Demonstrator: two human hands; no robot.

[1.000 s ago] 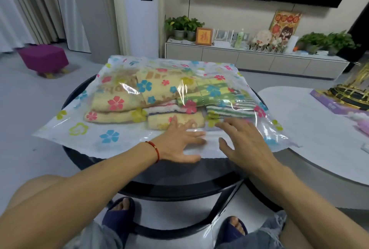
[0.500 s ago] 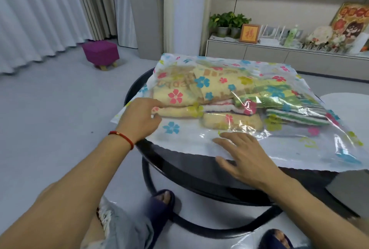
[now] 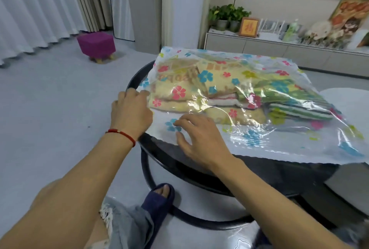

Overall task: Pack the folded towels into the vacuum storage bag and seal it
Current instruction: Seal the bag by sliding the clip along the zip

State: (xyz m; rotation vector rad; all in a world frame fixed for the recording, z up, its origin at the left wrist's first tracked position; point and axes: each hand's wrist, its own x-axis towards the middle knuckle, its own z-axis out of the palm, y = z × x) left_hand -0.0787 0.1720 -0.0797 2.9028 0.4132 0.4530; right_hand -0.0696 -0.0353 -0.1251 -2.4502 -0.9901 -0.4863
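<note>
Since half a second ago the right hand has slid leftward along the near strip of the vacuum storage bag, from below the middle towels to a spot close beside the left hand; a second ago both hands lay together at the middle of that near edge. The left hand is at the bag's near left corner, by the left edge of the round black table, its fingers curled over the plastic; whether they pinch it cannot be told. The right hand lies palm down on the flat strip with fingers loosely spread, holding nothing, its fingertips on a blue flower print. The bag rests on the table, overhanging its near edge at the right, clear plastic printed with pink, blue, green and yellow flowers, wrinkled and shining. Inside it the folded towels lie stacked: cream-yellow ones at the left and middle, green striped ones at the right. A red string bracelet circles the left wrist.
</note>
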